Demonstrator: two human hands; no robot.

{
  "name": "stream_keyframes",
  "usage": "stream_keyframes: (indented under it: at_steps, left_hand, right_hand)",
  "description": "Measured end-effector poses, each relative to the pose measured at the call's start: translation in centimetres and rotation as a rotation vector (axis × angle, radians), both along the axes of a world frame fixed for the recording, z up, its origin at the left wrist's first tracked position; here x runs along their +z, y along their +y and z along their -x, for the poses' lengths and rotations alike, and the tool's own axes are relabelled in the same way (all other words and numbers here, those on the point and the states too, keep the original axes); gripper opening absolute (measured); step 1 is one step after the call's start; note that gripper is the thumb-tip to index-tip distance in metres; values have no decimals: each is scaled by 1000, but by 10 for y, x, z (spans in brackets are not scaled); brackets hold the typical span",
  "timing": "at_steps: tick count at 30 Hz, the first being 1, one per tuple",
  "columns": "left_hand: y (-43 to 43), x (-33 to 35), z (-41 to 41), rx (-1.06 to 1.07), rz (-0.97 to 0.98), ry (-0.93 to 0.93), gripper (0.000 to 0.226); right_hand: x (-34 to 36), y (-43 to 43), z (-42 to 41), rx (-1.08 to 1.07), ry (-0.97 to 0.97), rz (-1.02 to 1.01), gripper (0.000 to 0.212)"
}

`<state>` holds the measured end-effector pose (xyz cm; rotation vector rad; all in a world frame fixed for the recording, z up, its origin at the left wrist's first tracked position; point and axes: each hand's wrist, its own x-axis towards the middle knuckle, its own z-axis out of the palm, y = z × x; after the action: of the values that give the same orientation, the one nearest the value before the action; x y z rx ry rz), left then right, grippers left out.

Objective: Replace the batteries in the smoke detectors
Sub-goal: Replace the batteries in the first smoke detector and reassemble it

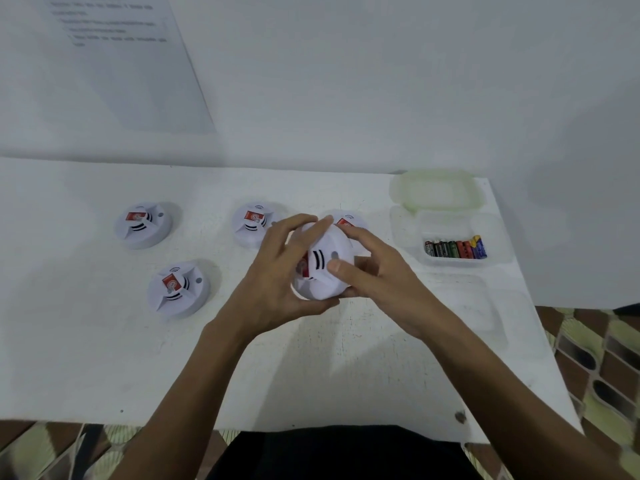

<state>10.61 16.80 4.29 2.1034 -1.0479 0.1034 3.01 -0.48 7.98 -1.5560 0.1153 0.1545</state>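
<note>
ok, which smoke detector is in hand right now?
The centre detector, tilted up on edge and gripped between the left hand and right hand. The other four lie flat on the table.

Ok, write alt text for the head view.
The left hand and right hand grip one white smoke detector between them over a white table. Four more detectors lie on it, one partly hidden behind the hands; a clear container at right holds batteries.

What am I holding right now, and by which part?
One white smoke detector, in both hands: the left hand grips its left rim, fingers over the top edge; the right hand its right side, thumb on the face.
</note>
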Motion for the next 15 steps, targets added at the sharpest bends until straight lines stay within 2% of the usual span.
stream_keyframes:
  at_steps: [4,7,12,15]
  left_hand:
    - [-3,1,1,-1,44,102,99]
    - [1,2,3,3,105,271,99]
    - [3,1,11,32,129,371,91]
    - [4,4,14,18,115,442,93]
  right_hand:
    - [-7,-9,4,6,40,-184,46]
    - [-12,-16,9,22,40,-295,49]
    - [-14,-18,15,33,8,-54,51]
    - [-14,-16,18,49,10,-56,50]
